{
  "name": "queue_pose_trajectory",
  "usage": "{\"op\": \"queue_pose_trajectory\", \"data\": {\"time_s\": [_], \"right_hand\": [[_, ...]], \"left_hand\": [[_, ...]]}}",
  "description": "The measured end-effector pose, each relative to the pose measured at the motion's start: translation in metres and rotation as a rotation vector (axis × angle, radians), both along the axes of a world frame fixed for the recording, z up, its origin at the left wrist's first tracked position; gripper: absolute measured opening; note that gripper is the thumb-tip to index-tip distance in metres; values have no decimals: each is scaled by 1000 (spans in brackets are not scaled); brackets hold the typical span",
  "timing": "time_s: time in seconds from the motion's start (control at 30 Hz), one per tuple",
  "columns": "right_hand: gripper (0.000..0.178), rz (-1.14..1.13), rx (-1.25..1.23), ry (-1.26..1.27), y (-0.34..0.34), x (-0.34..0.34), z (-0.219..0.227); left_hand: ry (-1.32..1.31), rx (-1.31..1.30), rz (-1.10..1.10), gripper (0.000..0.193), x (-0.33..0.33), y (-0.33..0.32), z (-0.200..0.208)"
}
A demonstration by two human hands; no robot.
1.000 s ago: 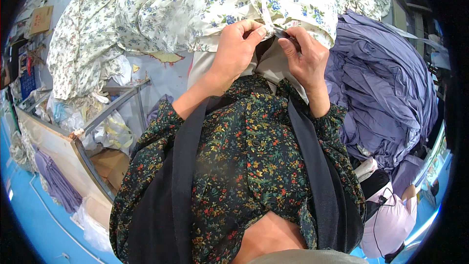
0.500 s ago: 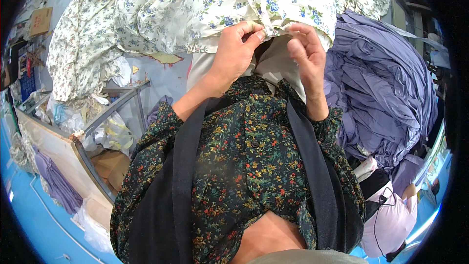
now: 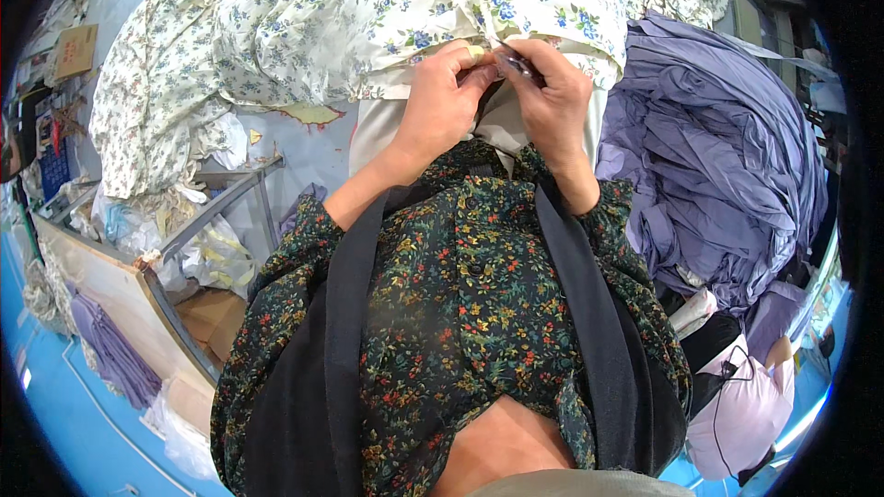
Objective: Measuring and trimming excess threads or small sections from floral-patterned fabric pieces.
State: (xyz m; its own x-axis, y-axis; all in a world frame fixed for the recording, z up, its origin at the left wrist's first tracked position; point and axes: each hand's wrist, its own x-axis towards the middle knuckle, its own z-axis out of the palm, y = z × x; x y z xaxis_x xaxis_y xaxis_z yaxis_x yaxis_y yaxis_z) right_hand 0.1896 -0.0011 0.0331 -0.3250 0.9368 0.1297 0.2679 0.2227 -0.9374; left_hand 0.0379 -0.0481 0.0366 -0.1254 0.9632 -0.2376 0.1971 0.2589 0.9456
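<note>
left hand [image 3: 440, 101] pinching floral cloth [image 3: 295, 32] at near edge, right hand [image 3: 558, 97] closed round small dark tool [image 3: 523, 67], hands nearly touching, cloth spread over light trousers [image 3: 376, 127], purple fabric [image 3: 723, 147] heaped at right

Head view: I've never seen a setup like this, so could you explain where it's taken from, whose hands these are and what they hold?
There is no robot here: a person works bare-handed. A wide fisheye camera on the person's head looks down, so the dark shirt below is their own, straight edges bend, and the picture's left is their left.

In front lies a heap of white floral cloth. The left hand pinches its near edge. The right hand, close beside it, grips a small dark tool, mostly hidden by the fingers, so I cannot name it.

To the right is a pile of purple cloth; to the left, a metal frame with plastic bags.
</note>
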Motion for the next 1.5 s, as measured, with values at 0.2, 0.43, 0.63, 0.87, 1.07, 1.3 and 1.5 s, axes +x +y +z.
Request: {"op": "queue_pose_trajectory", "data": {"time_s": [0.2,0.43,0.63,0.87,1.07,1.3,1.5], "right_hand": [[16,564,-881,266,6,57,-1],[31,-401,-1154,615,-12,14,27],[16,88,-1197,593,-14,44,14],[16,2,-955,312,-32,50,27],[17,17,-829,150,-38,69,7],[16,16,-834,185,-34,69,13],[15,24,-970,257,-29,75,13]], "left_hand": [[-1,20,50,16,-1,0,-4],[372,698,-352,9,6,-16,39],[538,148,-681,7,-8,-30,8],[-953,-277,-164,36,-12,35,0],[-1250,-173,29,43,-44,71,-20],[-1203,-98,44,49,-47,65,-19],[-930,30,-63,71,-37,59,-21]]}}
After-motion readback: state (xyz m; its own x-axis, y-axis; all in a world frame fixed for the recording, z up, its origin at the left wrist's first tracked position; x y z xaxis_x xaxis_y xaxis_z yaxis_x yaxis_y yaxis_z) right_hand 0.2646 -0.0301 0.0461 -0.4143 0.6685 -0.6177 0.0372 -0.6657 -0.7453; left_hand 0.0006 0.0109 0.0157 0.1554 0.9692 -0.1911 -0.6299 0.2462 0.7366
